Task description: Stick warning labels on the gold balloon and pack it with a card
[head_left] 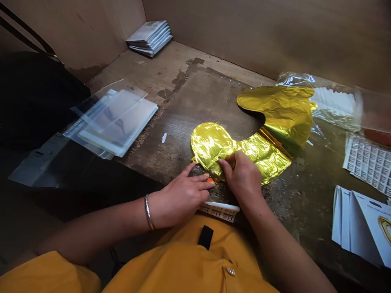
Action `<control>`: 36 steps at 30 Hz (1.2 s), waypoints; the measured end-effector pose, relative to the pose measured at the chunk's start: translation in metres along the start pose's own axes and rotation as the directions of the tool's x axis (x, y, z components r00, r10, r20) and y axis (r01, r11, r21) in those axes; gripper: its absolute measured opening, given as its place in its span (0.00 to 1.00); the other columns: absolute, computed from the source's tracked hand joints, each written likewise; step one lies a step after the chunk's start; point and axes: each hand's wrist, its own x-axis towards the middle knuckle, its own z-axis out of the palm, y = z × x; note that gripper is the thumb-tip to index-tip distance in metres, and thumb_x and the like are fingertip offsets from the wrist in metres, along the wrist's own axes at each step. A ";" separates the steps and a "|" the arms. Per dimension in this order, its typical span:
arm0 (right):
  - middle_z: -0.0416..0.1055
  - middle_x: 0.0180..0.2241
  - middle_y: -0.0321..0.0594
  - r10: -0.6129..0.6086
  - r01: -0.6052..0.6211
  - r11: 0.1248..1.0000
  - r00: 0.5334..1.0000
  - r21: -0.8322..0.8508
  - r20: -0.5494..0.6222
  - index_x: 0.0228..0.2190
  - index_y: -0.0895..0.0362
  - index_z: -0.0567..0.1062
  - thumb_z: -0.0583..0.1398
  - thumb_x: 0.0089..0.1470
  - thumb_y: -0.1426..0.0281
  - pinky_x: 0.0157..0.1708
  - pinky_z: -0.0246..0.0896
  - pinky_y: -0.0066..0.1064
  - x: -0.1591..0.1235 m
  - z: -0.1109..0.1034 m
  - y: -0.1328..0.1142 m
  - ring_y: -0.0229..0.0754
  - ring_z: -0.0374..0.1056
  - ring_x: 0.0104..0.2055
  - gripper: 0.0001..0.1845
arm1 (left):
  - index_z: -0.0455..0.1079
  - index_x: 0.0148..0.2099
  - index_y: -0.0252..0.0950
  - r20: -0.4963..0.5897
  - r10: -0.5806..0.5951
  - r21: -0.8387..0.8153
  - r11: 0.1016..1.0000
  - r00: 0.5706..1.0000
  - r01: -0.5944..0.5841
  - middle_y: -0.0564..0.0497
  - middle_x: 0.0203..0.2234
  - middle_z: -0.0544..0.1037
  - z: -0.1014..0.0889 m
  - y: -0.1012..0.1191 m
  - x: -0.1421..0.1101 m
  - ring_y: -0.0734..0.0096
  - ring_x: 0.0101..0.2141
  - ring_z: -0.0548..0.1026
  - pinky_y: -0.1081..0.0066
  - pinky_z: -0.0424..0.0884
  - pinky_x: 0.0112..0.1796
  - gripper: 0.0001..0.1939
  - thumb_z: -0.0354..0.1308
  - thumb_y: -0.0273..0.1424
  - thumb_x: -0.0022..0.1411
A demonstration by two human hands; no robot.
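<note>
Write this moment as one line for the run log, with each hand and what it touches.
left hand: fingertips at small orange piece | right hand: on gold foil balloon

We're live at a small packing workshop, with a scarred wooden workbench [183, 97] boxed in by plain board walls [244, 32], and stacked printed cards [149, 38], plastic sleeves [111, 122] and label sheets [369, 162] spread around!
</note>
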 end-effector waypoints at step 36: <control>0.75 0.31 0.38 -0.202 -0.010 0.762 0.946 0.648 0.252 0.38 0.56 0.74 0.59 0.52 0.66 0.34 0.64 0.32 0.002 -0.015 0.004 0.40 0.69 0.32 0.12 | 0.71 0.34 0.34 0.010 -0.082 0.008 0.997 0.997 0.082 0.39 0.60 0.64 -0.009 0.005 -0.003 0.51 0.61 0.59 0.46 0.53 0.60 0.03 0.56 0.26 0.60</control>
